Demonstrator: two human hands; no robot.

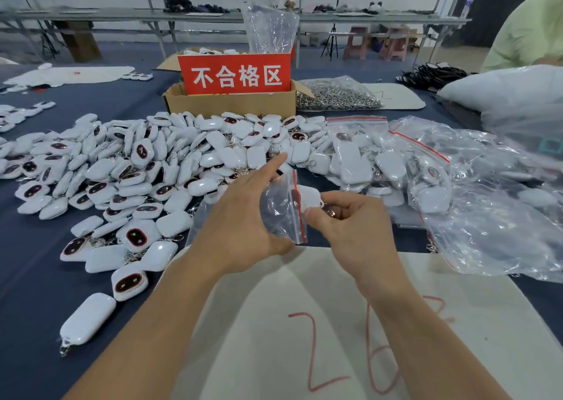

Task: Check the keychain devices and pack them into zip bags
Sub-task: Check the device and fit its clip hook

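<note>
Left hand [243, 213]: grips a clear zip bag [281, 216] by its side, index finger straight. Right hand [350, 226]: pinches a white keychain device [309, 197] at the bag's red-striped mouth, above a white mat [304, 293]. Beyond, on the desk [36, 277]: loose device pile [152, 161], bagged devices [365, 161], cardboard box [231, 105] with red sign [234, 75].

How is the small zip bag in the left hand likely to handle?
Probably floppy: the zip bag crumples and creases in the left hand. Likely very light, being thin clear film. Its glossy film may slip while the right hand holds the keychain device at its mouth.
</note>
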